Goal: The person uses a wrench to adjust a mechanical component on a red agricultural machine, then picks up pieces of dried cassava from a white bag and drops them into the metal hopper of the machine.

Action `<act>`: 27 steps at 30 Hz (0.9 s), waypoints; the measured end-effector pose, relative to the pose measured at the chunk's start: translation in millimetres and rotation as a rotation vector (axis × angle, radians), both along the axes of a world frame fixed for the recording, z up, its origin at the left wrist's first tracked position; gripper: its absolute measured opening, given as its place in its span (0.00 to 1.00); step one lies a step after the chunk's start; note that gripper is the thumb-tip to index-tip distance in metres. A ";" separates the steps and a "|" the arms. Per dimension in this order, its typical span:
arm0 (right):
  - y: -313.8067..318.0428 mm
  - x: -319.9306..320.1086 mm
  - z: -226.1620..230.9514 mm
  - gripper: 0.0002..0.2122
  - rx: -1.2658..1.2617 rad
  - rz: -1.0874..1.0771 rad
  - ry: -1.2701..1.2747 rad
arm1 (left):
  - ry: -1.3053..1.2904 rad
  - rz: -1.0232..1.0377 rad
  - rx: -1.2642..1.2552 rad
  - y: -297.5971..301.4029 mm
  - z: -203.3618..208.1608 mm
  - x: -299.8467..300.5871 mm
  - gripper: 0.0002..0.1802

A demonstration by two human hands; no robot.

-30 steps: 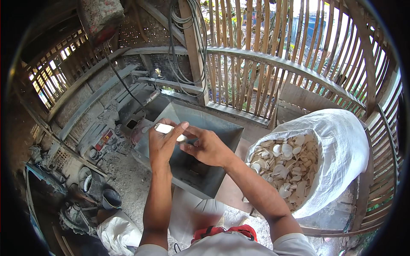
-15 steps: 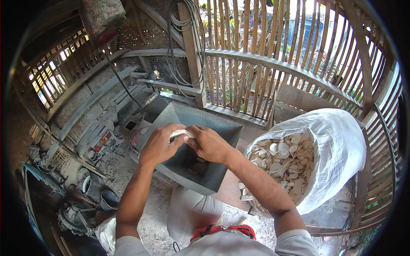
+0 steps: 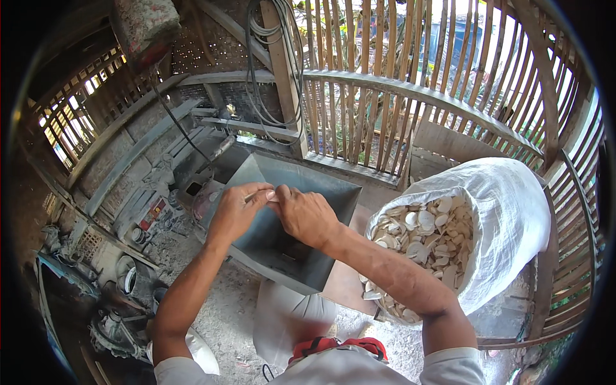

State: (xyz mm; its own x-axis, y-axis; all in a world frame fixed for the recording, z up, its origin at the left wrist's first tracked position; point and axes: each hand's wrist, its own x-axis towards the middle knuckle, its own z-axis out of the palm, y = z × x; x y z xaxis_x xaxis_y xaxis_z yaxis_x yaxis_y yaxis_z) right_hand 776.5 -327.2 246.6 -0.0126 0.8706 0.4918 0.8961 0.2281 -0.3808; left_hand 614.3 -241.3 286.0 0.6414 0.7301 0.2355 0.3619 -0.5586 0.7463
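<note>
Above a grey sheet-metal hopper (image 3: 324, 183), my left hand (image 3: 234, 212) and my right hand (image 3: 307, 217) meet at the fingertips. Both are closed on one small pale chip (image 3: 273, 197); fingers hide most of it. It resembles the off-white dried slices, perhaps cassava chips (image 3: 420, 224), that fill the open white woven sack (image 3: 507, 218) at my right. My right forearm passes over that sack's near edge. Few if any pieces show on the hopper's dark, shadowed bottom.
A filled pale sack (image 3: 289, 314) stands below the hopper's near side. Dusty machine parts (image 3: 119, 327) and a bucket (image 3: 131, 279) lie at left. A slatted wooden wall (image 3: 366, 96) closes the far side, with coiled cable (image 3: 269, 122) hung on a post. A dusty block-shaped object (image 3: 146, 29) hangs upper left.
The pale chip showed as a longer piece between my hands and is now mostly covered. My right fist has turned and closed tighter. A piece seen inside the hopper no longer shows.
</note>
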 end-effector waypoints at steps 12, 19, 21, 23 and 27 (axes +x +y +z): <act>-16.2 5.8 16.2 0.14 0.081 0.001 -0.041 | -0.171 0.146 0.174 -23.5 -43.4 -39.7 0.23; -36.0 30.5 30.3 0.18 0.010 -0.181 -0.048 | -0.056 0.222 0.290 -28.8 -40.6 -35.4 0.17; -71.1 44.4 51.0 0.15 0.113 -0.202 0.205 | -0.070 0.182 0.266 -27.2 -43.1 -30.6 0.17; -106.7 54.1 40.8 0.16 0.048 -0.276 0.352 | -0.095 0.186 0.311 -21.1 -51.2 -33.2 0.16; -184.0 76.2 -13.3 0.16 -0.014 -0.491 0.495 | -0.161 0.175 0.291 -23.5 -46.9 -46.1 0.15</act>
State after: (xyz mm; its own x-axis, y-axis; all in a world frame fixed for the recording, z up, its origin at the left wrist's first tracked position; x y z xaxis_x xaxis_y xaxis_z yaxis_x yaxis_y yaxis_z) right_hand 852.7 -511.2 233.4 0.6071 0.7245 0.3265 0.6144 -0.1672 -0.7711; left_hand 568.3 -264.7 239.0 0.4509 0.7133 0.5366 0.3618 -0.6956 0.6206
